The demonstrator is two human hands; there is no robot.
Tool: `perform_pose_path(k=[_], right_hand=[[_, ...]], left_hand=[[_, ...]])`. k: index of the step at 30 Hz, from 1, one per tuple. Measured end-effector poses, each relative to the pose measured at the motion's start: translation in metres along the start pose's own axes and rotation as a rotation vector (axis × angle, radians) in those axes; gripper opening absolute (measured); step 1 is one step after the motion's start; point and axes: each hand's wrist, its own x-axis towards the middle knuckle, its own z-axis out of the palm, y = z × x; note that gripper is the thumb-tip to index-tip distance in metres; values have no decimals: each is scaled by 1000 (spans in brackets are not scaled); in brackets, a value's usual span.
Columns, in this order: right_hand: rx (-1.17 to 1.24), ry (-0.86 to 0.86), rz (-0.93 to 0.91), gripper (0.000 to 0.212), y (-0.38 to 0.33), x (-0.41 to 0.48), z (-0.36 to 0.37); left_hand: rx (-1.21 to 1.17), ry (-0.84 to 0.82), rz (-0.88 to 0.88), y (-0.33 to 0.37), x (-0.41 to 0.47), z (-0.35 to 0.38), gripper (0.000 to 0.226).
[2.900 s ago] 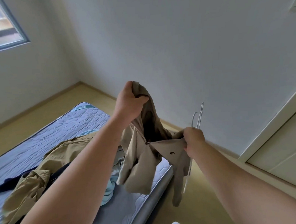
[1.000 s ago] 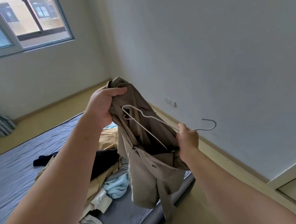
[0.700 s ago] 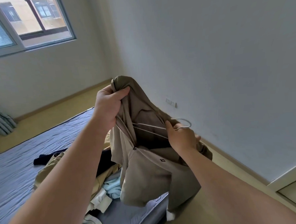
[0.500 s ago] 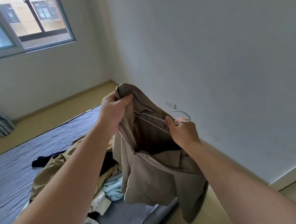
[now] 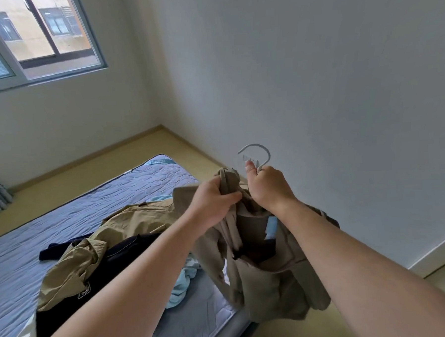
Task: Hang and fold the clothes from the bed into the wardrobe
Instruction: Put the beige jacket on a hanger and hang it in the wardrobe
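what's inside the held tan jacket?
The hanger hook sticks out above the right hand; its rest is hidden by hand and jacket. Dark lining and a pale blue tag show.

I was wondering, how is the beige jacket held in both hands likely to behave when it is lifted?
Probably floppy: the beige jacket sags in loose folds below the left hand and right hand. Likely light, as two hand grips carry it. It may slide on the thin white hanger, given the bunched collar.

Plain white walls (image 5: 314, 73) met in a corner. A sliding window (image 5: 54, 35) in the left wall admitted daylight. The floor (image 5: 138, 149) was pale yellow. A low bed (image 5: 89, 201) with a blue-grey quilted top stood on it.
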Motion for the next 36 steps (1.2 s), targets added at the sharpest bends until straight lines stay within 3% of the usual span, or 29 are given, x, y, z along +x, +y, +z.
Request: perform_pose_path(k=[4, 9, 13, 16, 18, 21, 24, 28, 31, 36], right_hand=[[-46, 2, 18, 66, 10, -5, -2], [-97, 29, 61, 64, 17, -10, -6], [-105, 41, 66, 68, 22, -13, -13], [-56, 28, 61, 71, 24, -17, -19], [-26, 11, 55, 73, 26, -20, -23], [6, -8, 54, 73, 29, -23, -27], [15, -29, 72, 72, 35, -26, -33], [-140, -50, 79, 59, 55, -31, -44], [-155, -25, 100, 56, 68, -34, -51], [-245, 10, 93, 58, 75, -35, -58]], left_hand=[[-96, -41, -24, -9, -7, 13, 45], [-168, 59, -148, -24, 3, 21, 46], [632, 208, -2, -21, 8, 14, 51], [852, 333, 268, -15, 13, 13, 60], [854, 183, 373, -11, 23, 11, 66], [870, -175, 240, -4, 37, 11, 51], [926, -235, 257, -1, 41, 16, 25], [754, -391, 220, 9, 41, 20, 54], [547, -491, 125, 14, 39, 19, 54], [543, -571, 89, 19, 37, 25, 65]])
